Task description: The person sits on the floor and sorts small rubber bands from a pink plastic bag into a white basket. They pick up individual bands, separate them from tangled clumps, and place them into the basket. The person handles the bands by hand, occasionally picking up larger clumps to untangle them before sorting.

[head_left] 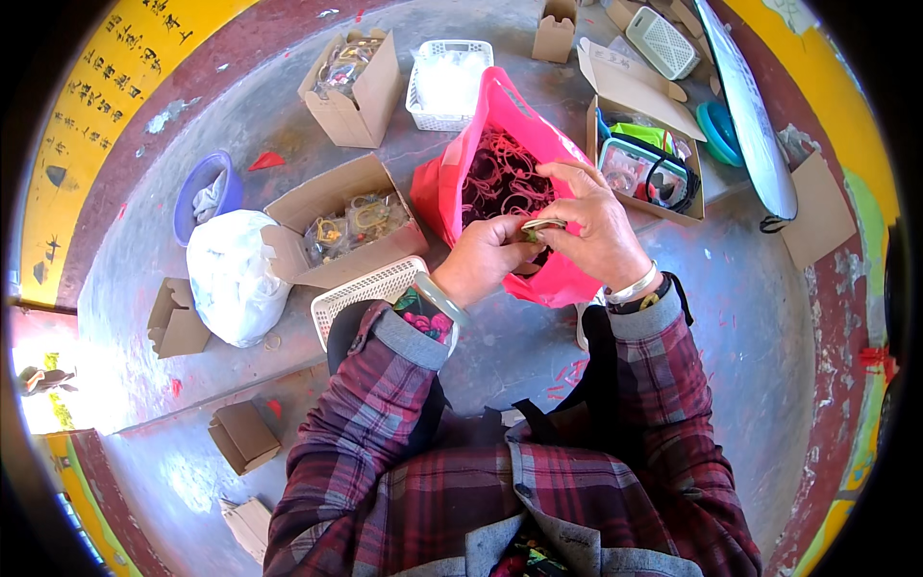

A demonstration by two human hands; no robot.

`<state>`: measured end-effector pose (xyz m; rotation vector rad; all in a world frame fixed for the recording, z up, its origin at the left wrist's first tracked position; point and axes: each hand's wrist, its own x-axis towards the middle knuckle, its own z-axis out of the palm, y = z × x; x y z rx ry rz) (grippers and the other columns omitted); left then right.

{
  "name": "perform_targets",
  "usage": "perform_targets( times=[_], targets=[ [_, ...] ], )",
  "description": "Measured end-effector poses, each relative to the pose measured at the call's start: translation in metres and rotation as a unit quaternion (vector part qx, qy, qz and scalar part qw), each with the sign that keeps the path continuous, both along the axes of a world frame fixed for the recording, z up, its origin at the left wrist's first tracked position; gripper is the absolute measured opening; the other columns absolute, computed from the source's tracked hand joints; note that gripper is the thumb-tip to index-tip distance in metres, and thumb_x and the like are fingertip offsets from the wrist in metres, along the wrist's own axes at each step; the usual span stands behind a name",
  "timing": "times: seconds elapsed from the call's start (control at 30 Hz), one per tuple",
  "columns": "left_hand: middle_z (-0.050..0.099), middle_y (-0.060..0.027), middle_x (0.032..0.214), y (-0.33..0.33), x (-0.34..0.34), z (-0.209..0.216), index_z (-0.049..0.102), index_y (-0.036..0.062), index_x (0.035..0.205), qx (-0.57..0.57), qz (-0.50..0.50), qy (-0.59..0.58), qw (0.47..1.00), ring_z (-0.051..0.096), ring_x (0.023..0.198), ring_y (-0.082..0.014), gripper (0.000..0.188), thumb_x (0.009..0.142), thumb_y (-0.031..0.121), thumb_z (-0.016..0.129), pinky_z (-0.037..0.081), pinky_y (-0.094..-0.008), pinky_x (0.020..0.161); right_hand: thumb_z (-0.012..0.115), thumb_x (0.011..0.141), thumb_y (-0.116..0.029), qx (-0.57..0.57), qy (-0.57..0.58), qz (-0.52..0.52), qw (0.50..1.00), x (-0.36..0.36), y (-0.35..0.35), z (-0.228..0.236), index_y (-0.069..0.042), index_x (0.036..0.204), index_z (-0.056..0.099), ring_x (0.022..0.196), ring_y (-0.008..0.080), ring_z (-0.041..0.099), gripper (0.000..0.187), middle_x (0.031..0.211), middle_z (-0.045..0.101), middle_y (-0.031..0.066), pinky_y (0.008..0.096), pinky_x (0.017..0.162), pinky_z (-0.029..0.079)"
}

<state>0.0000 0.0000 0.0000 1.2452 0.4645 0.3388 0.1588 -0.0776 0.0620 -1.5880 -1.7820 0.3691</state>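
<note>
My left hand (484,258) and my right hand (593,224) meet over a bright pink bag (567,282), fingers pinched together. Between the fingertips of both is a small looped band (544,224), pale with some green; its exact kind is too small to make out. The bag gapes open and contains many tangled dark red cord loops (502,178). Below my left wrist, a white plastic basket (358,288) is partly hidden by my arm and knee. Left of the bag, an open cardboard box (338,183) contains plastic-bagged yellowish loops (361,226).
A stuffed white plastic bag (236,279) and a purple basin (227,192) stand left. Farther back are a tall cardboard box (370,96) and a white basket (423,113). At right, a box (687,216) of mixed items sits near a leaning board (750,115).
</note>
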Motion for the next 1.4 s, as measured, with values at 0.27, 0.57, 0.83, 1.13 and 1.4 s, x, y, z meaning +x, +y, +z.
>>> perform_targets(
  times=[0.27,0.57,0.83,1.13,1.4],
  targets=[
    [0.060,-0.0035,0.093,-0.002,0.002,0.001,0.056,0.0003,0.109,0.014,0.004,-0.011,1.000,0.058,0.082,-0.0098,0.024,0.085,0.003,0.054,0.051,-0.0249,0.072,0.067,0.061,-0.007,0.052,-0.051,0.007,0.997,0.000,0.000,0.003,-0.009,0.073,0.069,0.126,0.0427,0.032,0.012,0.129,0.045,0.0218,0.0443,0.102,0.030],
    [0.059,-0.0044,0.102,-0.004,-0.001,0.006,0.049,0.0000,0.122,0.007,0.001,-0.023,1.000,0.058,0.088,-0.0106,0.036,0.086,0.000,0.052,0.050,-0.0249,0.075,0.060,0.064,-0.006,0.003,0.003,0.042,0.999,0.001,0.000,-0.003,-0.005,0.074,0.068,0.126,0.0443,0.031,0.013,0.129,0.045,0.0215,0.0441,0.101,0.032],
    [0.060,-0.0026,0.095,-0.007,-0.001,0.015,0.049,-0.0002,0.121,0.013,0.007,-0.016,1.000,0.056,0.082,-0.0088,0.036,0.086,0.004,0.053,0.047,-0.0233,0.074,0.060,0.065,-0.007,-0.021,-0.035,0.060,0.997,0.003,-0.001,-0.007,-0.005,0.081,0.067,0.127,0.0439,0.030,0.018,0.130,0.044,0.0222,0.0428,0.102,0.032],
    [0.059,-0.0020,0.097,0.000,0.001,0.003,0.053,0.0009,0.114,-0.073,0.028,-0.070,0.994,0.056,0.084,-0.0084,0.027,0.087,0.006,0.054,0.047,-0.0222,0.075,0.062,0.071,-0.009,-0.020,0.022,-0.009,1.000,0.005,-0.001,-0.006,-0.004,0.087,0.065,0.126,0.0398,0.033,0.017,0.129,0.045,0.0216,0.0421,0.101,0.032],
    [0.062,-0.0020,0.091,0.001,0.001,-0.001,0.059,0.0003,0.104,0.003,0.043,-0.014,0.999,0.058,0.081,-0.0087,0.022,0.082,0.005,0.061,0.048,-0.0230,0.074,0.062,0.074,-0.011,-0.013,0.010,0.004,1.000,0.008,0.001,-0.010,-0.001,0.077,0.064,0.124,0.0398,0.036,0.010,0.126,0.048,0.0222,0.0417,0.098,0.034]
  ],
)
